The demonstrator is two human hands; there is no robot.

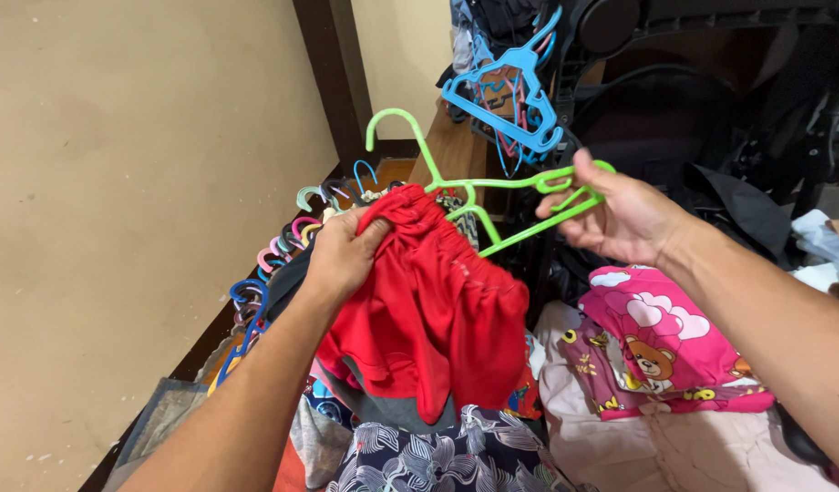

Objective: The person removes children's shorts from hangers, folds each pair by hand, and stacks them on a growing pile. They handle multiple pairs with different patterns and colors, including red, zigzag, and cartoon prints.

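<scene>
Red shorts (437, 301): soft, light, limp cloth; hold at the bunched waistband. Green hanger (492, 187), directly above the shorts: thin, stiff, light plastic; hold at an end. Left hand (342, 255) is clenched on the waistband. Right hand (620, 219) pinches the hanger's right end.

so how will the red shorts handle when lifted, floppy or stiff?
Likely floppy: the red shorts bunch and sag below the left hand. Probably light, since a pinch at the gathered waistband holds them. The green hanger in the right hand looks rigid by comparison.
</scene>
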